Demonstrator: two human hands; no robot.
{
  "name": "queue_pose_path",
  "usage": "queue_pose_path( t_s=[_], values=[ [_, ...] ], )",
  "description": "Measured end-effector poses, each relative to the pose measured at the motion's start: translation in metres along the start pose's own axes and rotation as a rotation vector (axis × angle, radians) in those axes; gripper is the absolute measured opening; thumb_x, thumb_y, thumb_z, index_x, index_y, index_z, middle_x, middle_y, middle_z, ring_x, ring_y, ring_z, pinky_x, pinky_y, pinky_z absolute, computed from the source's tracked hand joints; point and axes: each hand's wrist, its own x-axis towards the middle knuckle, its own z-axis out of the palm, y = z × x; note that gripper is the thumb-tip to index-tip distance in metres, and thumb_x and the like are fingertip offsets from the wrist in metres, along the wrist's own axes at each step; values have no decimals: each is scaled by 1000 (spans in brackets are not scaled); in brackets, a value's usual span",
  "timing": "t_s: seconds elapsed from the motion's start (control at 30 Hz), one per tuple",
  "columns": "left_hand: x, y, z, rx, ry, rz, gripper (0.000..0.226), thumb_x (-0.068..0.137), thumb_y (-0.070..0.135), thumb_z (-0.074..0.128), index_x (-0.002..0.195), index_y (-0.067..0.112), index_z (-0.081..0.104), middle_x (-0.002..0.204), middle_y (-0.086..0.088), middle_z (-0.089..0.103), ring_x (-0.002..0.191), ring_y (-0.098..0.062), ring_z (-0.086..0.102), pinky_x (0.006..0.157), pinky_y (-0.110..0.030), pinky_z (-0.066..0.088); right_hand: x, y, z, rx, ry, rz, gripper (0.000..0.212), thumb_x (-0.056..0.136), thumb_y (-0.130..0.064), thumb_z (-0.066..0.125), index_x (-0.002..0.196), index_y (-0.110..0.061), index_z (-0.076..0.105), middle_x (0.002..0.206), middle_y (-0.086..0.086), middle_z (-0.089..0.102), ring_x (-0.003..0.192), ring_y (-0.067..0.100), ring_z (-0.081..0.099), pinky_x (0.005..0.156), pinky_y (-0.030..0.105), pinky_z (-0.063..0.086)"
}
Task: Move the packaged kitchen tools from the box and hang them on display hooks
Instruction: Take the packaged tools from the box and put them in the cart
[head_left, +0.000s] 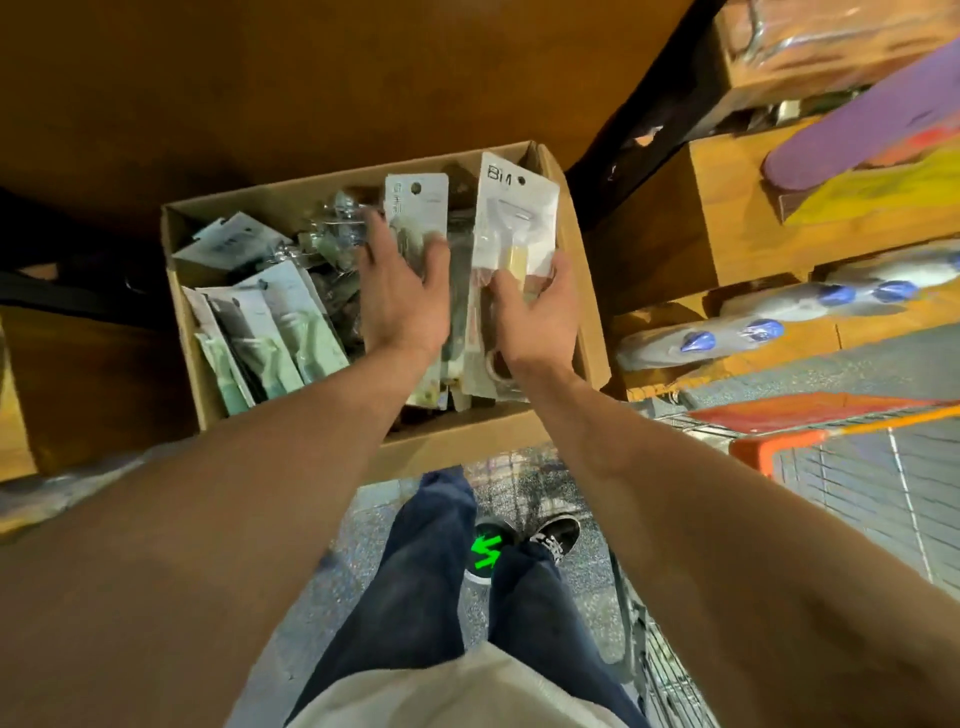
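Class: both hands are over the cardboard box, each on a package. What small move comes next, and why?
Probably lift both clear: the left hand holds a white-carded package, the right hand a BM-labelled package, both over the cardboard box.

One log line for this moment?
stage: picking from box | left hand: grips greenish pack | right hand: grips white pack
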Motion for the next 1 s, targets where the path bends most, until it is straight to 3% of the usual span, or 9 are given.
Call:
queue_pose_path(
  t_s=[0.03, 0.1, 0.23, 0.37, 0.5, 0.57, 0.7, 0.87, 1.0],
  values=[
    [-8, 9, -1, 6, -5, 10, 84, 101, 65, 45, 166, 22, 12, 165, -8, 33, 147, -30, 40, 114, -43, 38, -6, -4, -11, 15, 23, 1, 52, 87, -64, 65, 130, -36, 53, 119, -12, 65, 104, 2, 62, 96, 36, 55],
    [-24, 28, 2, -6, -45, 39, 93, 91, 77, 54, 161, 22, 25, 156, -7, 47, 141, -30, 48, 112, -44, 41, -15, -11, -40, 63, 82, 6, 48, 87, -67, 66, 123, -37, 54, 109, -19, 67, 98, 0, 65, 87, 32, 57],
    [-70, 76, 27, -37, -113, 182, 75, 77, 73, 64, 136, 28, 50, 123, 6, 69, 110, -20, 67, 95, -43, 57, -31, -9, -115, 132, 279, -34, 57, 83, -72, 68, 121, -31, 58, 111, -16, 69, 100, 4, 67, 88, 36, 57],
    [-140, 139, 79, 0, -167, 349, 60, 87, 59, 65, 136, 29, 50, 122, 4, 67, 108, -22, 64, 85, -34, 50, -48, 19, -213, 193, 448, -8, 53, 85, -70, 68, 119, -31, 60, 106, -13, 70, 99, 8, 67, 87, 36, 54],
    [-225, 180, 149, 41, -303, 474, 60, 87, 56, 68, 132, 21, 51, 119, -5, 69, 110, -33, 63, 83, -35, 46, -75, 79, -316, 205, 620, 64, 51, 84, -72, 66, 119, -34, 59, 103, -14, 68, 94, 8, 64, 79, 29, 51],
    [-272, 187, 188, 60, -389, 528, 60, 89, 51, 69, 137, 18, 50, 122, -5, 69, 111, -31, 62, 79, -30, 38, -95, 123, -359, 220, 697, 146, 54, 83, -74, 64, 120, -35, 57, 106, -15, 67, 96, 9, 65, 83, 35, 53],
    [-350, 164, 267, 155, -571, 596, 64, 90, 48, 71, 139, 17, 46, 124, -2, 64, 111, -26, 59, 81, -27, 35, -138, 238, -414, 248, 782, 378, 68, 78, -80, 63, 125, -34, 50, 113, -11, 68, 102, 16, 67, 90, 45, 57],
    [-395, 86, 360, 390, -743, 628, 63, 87, 40, 78, 134, 16, 43, 105, 2, 63, 96, -23, 63, 73, -28, 47, -194, 392, -409, 331, 826, 616, 61, 92, -47, 74, 138, -17, 48, 120, -4, 67, 108, 18, 65, 89, 28, 47],
    [-405, 18, 412, 616, -833, 590, 68, 90, 39, 78, 137, 9, 39, 110, -9, 60, 101, -32, 61, 80, -35, 45, -219, 479, -365, 396, 741, 907, 80, 89, -52, 74, 146, -8, 40, 118, 7, 66, 112, 30, 63, 98, 45, 52]
  ],
)
